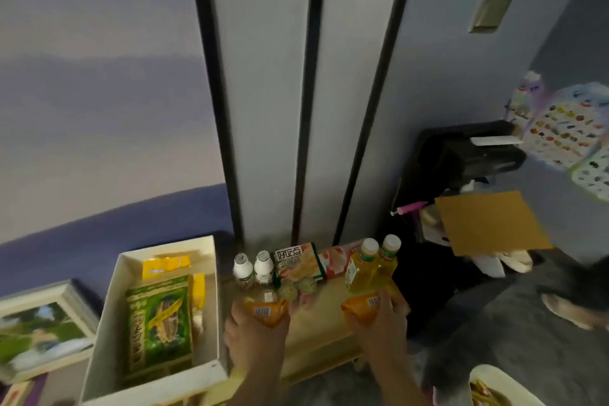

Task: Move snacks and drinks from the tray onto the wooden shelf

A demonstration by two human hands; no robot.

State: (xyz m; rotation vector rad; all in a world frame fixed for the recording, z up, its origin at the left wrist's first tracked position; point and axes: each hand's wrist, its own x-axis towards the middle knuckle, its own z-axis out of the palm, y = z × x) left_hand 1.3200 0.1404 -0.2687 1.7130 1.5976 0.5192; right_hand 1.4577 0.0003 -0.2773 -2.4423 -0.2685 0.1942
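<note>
A white tray (108,323) at lower left holds a green snack bag (161,323) and yellow packets (166,266). To its right is the wooden shelf (319,333). On its top stand two white bottles (253,269), two snack boxes (298,260), small wrapped sweets (296,288) and two yellow drink bottles (370,265). My left hand (253,336) grips an orange packet (265,308) over the shelf's left part. Over the right part, my right hand (382,326) grips another orange packet (362,305), just in front of the yellow bottles.
White panels with dark strips (306,92) rise behind the shelf. A framed picture (39,330) lies left of the tray. A black stand (461,158) with a brown card (491,224) is at right. Grey bedding (514,339) and a white bowl (494,386) lie at lower right.
</note>
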